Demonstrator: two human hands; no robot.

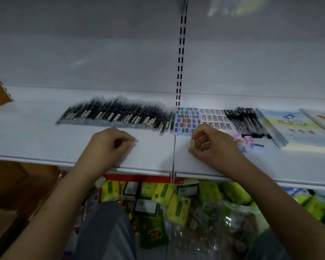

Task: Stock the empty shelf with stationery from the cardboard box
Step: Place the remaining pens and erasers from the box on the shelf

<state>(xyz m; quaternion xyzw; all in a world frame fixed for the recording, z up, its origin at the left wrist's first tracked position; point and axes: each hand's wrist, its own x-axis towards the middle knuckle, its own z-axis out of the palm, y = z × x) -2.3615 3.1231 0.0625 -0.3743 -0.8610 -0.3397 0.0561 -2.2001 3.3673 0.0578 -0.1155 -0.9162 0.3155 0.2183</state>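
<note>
Though the shelf [45, 139] is partly stocked with pens [113, 115], an eraser [192, 143] is pinched by the right hand [212, 145], the left hand [111, 141] curled, contents untellable.

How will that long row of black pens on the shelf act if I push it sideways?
The black pens look round and lie loose, so they would probably roll and fan out rather than slide together. The white shelf looks smooth, giving little grip. Each is likely light.

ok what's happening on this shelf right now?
A person is stocking a white shelf. A long row of black pens, colourful eraser packs, more pens and booklets already lie on it. The right hand pinches a small pale item, probably an eraser, beside loose pastel ones. The left hand is curled, apparently holding nothing.
</note>
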